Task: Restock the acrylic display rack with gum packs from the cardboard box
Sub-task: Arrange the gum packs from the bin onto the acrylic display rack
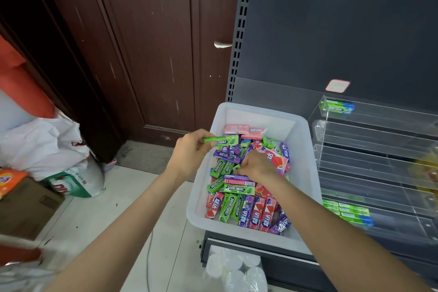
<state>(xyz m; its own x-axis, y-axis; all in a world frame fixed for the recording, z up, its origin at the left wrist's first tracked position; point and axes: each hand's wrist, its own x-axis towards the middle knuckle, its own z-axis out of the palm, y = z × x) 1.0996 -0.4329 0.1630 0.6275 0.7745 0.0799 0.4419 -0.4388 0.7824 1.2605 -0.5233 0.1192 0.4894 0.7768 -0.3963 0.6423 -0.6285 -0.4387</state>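
A: Head view, hand pose first. What do you log?

B: I see my left hand (189, 149) raised over the left rim of the white bin (305, 173), thumb and fingers pinching one green gum pack (221, 141) by its near end; the pack lies roughly level, pointing right. My right hand (257, 166) is down among the loose packs in the bin's middle, knuckles up, fingers curled into the pile. Whether it actually grips a pack I cannot tell; the fingertips are buried.

A: Containers?

B: The bin holds a jumbled heap of gum packs (246, 199): green, purple, pink-and-red. It sits on the dark shelf unit, just beside the acrylic display rack (369, 156) on its right. The rack's tiers are mostly bare: one green pack (336, 107) in the top tier, a few green packs (350, 213) lying in a low tier. A cardboard box (26, 206) stands on the floor at far left, well apart, next to a white-and-green sack (78, 182).

A: Legible writing?

B: "DOUBLEMINT" on the pinched pack, on several green ones in the bin, and on the top-tier pack. Purple and pink packs carry Chinese characters. A red-bordered label (337, 85) on the shelf back is too blurred to read.
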